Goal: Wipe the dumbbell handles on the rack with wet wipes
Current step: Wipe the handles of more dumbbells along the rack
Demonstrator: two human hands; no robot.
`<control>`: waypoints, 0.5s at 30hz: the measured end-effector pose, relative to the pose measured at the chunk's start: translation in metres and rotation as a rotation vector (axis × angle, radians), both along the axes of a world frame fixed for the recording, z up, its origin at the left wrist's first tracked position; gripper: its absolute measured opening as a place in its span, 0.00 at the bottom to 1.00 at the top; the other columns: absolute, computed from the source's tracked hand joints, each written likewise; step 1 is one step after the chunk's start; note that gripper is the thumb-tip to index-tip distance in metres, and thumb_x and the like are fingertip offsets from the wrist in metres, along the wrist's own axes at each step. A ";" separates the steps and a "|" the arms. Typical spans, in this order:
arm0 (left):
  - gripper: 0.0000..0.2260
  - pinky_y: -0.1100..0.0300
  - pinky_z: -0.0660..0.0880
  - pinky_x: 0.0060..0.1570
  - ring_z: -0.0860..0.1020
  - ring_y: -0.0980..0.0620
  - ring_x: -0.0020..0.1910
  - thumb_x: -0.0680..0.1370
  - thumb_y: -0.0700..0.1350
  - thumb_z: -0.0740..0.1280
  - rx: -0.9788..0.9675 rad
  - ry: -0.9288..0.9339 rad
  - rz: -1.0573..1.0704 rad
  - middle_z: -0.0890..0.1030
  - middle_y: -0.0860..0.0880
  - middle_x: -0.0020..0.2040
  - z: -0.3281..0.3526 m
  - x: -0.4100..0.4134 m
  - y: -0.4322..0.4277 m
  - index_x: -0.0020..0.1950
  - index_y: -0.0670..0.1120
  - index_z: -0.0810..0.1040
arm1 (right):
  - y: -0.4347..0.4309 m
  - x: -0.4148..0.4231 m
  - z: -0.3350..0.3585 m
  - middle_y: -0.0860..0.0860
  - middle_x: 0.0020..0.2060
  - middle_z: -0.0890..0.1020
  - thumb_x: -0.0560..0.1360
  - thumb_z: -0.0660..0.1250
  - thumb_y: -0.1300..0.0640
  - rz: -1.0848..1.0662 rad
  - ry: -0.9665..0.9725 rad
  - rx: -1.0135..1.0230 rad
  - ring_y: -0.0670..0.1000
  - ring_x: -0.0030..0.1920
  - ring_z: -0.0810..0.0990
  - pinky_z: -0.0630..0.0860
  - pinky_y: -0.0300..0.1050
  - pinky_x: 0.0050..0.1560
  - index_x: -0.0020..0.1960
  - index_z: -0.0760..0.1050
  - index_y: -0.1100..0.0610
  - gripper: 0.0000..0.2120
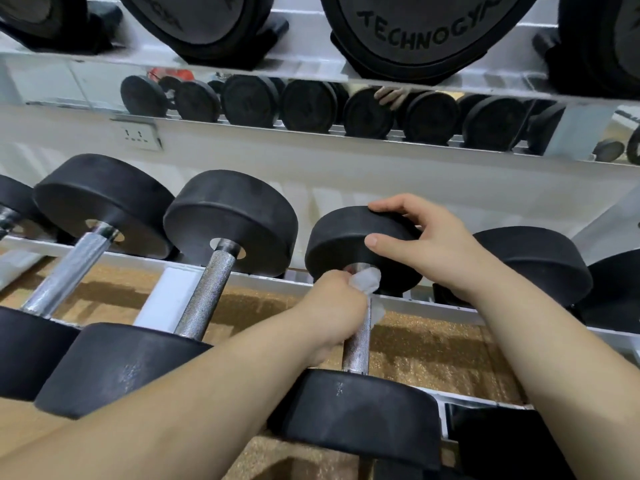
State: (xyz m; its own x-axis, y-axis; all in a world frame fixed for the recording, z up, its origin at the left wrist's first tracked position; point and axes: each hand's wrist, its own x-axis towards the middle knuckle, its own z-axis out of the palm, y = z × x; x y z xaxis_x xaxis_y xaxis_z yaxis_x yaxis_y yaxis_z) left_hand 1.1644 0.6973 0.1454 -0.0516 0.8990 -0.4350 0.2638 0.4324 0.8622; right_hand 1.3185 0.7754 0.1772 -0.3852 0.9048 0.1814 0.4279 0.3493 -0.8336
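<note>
Several black round-headed dumbbells lie side by side on the white rack, their knurled metal handles pointing towards me. My left hand is wrapped round the far end of one handle, with a white wet wipe bunched between the fingers and the bar. My right hand grips the far head of that same dumbbell, thumb on its near face and fingers over the top. The near head sits low in front of me.
Two more dumbbell handles lie to the left, and another dumbbell sits to the right. An upper shelf holds large Technogym dumbbells. A mirror behind reflects a row of dumbbells. A wall socket is at the left.
</note>
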 end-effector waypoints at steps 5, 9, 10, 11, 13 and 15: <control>0.08 0.53 0.79 0.52 0.80 0.39 0.41 0.76 0.43 0.62 -0.056 0.162 -0.236 0.82 0.39 0.41 0.012 -0.019 -0.030 0.47 0.40 0.77 | 0.000 0.002 0.004 0.38 0.59 0.83 0.75 0.77 0.54 0.040 0.015 -0.036 0.32 0.56 0.79 0.75 0.28 0.54 0.63 0.82 0.45 0.17; 0.13 0.49 0.85 0.51 0.87 0.46 0.42 0.80 0.35 0.56 -0.014 -0.024 -0.157 0.87 0.41 0.47 0.028 -0.040 -0.039 0.56 0.42 0.79 | 0.000 0.001 0.002 0.42 0.58 0.84 0.77 0.76 0.55 -0.011 0.028 0.037 0.37 0.59 0.80 0.75 0.34 0.63 0.60 0.84 0.49 0.12; 0.14 0.51 0.84 0.47 0.88 0.45 0.43 0.81 0.34 0.56 0.017 -0.081 -0.095 0.87 0.40 0.48 0.031 -0.044 -0.037 0.58 0.43 0.78 | -0.002 0.000 0.002 0.43 0.57 0.84 0.78 0.75 0.55 -0.030 0.049 0.064 0.39 0.60 0.81 0.75 0.38 0.65 0.59 0.85 0.50 0.10; 0.13 0.51 0.84 0.45 0.88 0.43 0.44 0.81 0.34 0.57 0.034 -0.147 -0.052 0.87 0.39 0.48 0.034 -0.046 -0.035 0.59 0.43 0.78 | -0.006 -0.002 0.001 0.45 0.56 0.84 0.78 0.74 0.55 -0.050 0.075 0.094 0.41 0.60 0.81 0.74 0.41 0.65 0.57 0.85 0.52 0.08; 0.10 0.50 0.82 0.45 0.87 0.41 0.43 0.82 0.40 0.62 0.039 -0.276 -0.018 0.87 0.39 0.49 0.043 -0.047 -0.034 0.60 0.41 0.80 | -0.015 -0.009 0.005 0.47 0.53 0.85 0.80 0.72 0.56 -0.102 0.148 0.160 0.43 0.57 0.82 0.75 0.42 0.61 0.50 0.87 0.54 0.05; 0.13 0.47 0.83 0.48 0.86 0.42 0.46 0.82 0.46 0.65 0.044 -0.376 0.016 0.86 0.40 0.50 0.045 -0.046 -0.033 0.60 0.41 0.82 | -0.029 -0.018 0.016 0.49 0.47 0.87 0.81 0.69 0.53 -0.163 0.246 0.161 0.46 0.52 0.85 0.79 0.43 0.55 0.45 0.87 0.54 0.11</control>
